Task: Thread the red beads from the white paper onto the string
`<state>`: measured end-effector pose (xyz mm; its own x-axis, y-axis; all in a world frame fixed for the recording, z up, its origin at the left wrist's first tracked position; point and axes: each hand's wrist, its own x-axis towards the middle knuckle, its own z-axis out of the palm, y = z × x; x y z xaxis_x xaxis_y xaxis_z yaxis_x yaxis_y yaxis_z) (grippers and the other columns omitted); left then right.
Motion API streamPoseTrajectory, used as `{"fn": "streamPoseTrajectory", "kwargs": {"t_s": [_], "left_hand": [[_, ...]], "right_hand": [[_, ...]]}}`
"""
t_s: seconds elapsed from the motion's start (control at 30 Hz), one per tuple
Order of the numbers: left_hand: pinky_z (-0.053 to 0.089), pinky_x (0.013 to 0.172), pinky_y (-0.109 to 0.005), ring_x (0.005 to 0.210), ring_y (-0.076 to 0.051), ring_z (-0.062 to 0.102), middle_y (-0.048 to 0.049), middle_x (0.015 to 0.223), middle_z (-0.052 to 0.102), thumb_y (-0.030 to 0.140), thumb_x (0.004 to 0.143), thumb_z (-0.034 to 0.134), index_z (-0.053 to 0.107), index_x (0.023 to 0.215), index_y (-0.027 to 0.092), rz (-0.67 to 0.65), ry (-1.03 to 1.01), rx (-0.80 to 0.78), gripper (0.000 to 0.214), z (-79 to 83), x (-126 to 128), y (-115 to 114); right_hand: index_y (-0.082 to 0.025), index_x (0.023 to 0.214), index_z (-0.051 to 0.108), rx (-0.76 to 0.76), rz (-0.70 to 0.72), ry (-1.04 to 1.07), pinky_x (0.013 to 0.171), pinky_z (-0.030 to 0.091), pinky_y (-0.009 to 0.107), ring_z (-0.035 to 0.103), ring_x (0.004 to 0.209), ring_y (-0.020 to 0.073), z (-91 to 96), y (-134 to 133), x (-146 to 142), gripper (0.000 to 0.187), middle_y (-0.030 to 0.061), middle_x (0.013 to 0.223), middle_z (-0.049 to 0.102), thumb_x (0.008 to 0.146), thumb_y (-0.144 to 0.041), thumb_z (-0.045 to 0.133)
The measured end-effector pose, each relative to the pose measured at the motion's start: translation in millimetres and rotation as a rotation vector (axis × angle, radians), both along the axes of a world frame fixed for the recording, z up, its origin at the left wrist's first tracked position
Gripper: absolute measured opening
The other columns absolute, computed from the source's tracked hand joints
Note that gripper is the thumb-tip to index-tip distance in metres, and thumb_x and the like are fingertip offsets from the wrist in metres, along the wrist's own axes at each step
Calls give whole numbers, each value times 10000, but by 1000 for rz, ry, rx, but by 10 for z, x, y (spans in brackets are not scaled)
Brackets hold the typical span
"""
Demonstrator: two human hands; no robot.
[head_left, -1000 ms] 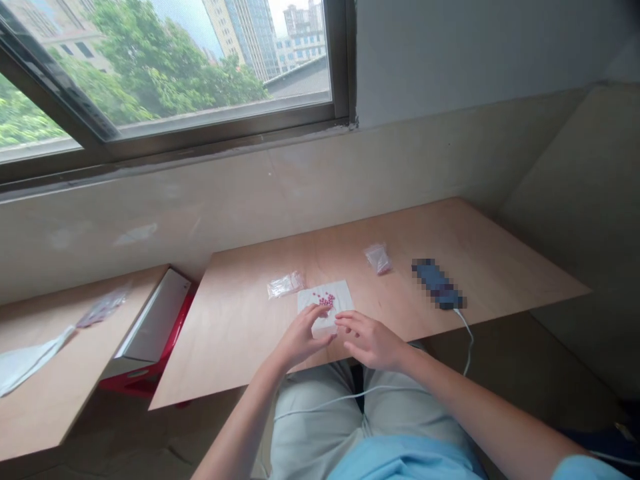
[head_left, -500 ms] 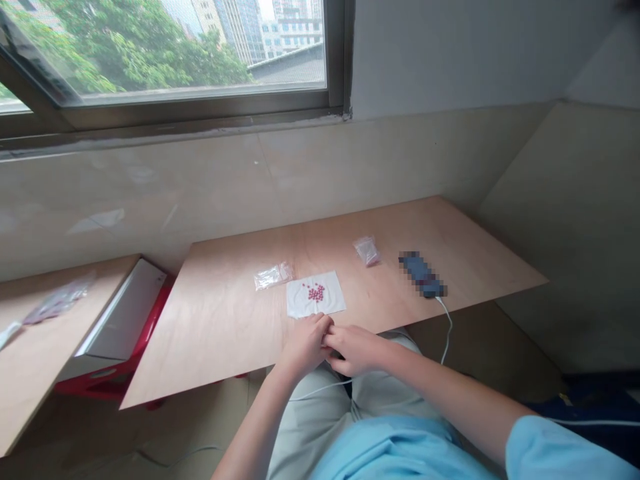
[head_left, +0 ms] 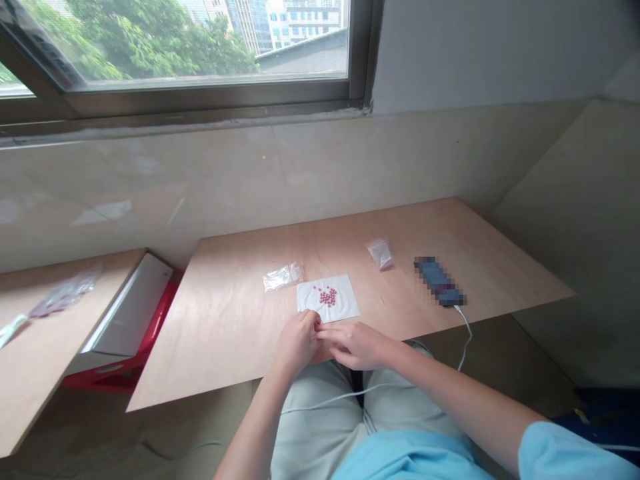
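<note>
My left hand (head_left: 299,340) is closed at the table's front edge, fingers curled in and pressed together at the tips. Against its fingertips rests my right hand (head_left: 359,345), index finger fairly straight and the others bent. Whatever the fingers hold between them is hidden or too small to make out. Just beyond both hands lies a white sheet (head_left: 345,308), paper or cloth, flat on the table. Several small red beads (head_left: 327,297) are clustered on it, a few of them scattered toward its far left part.
On the wooden table (head_left: 220,320) lie a clear plastic bag (head_left: 283,277), a small bag with reddish contents (head_left: 381,255) and a blurred-out phone-like device (head_left: 439,281) with a white cable (head_left: 468,340). A second table (head_left: 30,373) at left bears another plastic bag (head_left: 67,293).
The view has shifted slightly, so the table items appear farther right. My right hand's fingers have straightened a little, and the two hands still meet at the fingertips.
</note>
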<state>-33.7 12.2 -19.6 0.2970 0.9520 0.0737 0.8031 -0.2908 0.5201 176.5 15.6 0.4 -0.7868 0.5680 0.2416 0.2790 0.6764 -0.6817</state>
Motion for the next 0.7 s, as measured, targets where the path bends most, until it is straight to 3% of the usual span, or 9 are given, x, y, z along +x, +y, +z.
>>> {"fn": "streamPoseTrajectory", "kwargs": {"t_s": [0.13, 0.27, 0.33, 0.53, 0.7], "left_hand": [[429, 714, -320, 800, -211, 580, -39, 846, 605, 176, 821, 554, 533, 881, 223, 84, -125, -17, 79, -150, -14, 20], [450, 722, -316, 760, -184, 579, -16, 824, 597, 230, 882, 519, 547, 897, 221, 175, -311, -20, 33, -228, 46, -9], [461, 719, -314, 749, -178, 582, -12, 819, 597, 247, 890, 519, 551, 911, 220, 223, -389, -31, 47, -238, 71, -25], [460, 701, -302, 730, -166, 577, -2, 800, 596, 257, 882, 543, 560, 909, 218, 274, -476, -25, 50, -243, 100, -37], [455, 694, -297, 725, -166, 575, -4, 799, 598, 268, 884, 550, 563, 908, 216, 274, -467, -29, 59, -252, 113, -36]], "right_hand": [[-248, 1216, 656, -42, -125, 89, 979, 501, 320, 650, 1122, 191, -119, 180, 7, 363, 49, 1213, 691, 908, -120, 512], [-210, 1099, 689, -35, -501, 96, 948, 497, 343, 654, 1050, 210, -336, 581, 10, 241, 69, 1100, 713, 919, -149, 540], [-183, 1075, 691, -26, -610, 27, 945, 487, 345, 641, 1035, 217, -448, 764, -5, 222, 89, 1084, 702, 890, -139, 575], [-169, 965, 711, 46, -645, -122, 932, 452, 316, 597, 982, 207, -622, 925, -95, 146, 87, 1010, 658, 832, -148, 653], [-174, 884, 706, 18, -672, -57, 901, 459, 320, 600, 940, 205, -656, 930, -89, 94, 82, 971, 652, 848, -160, 620]]}}
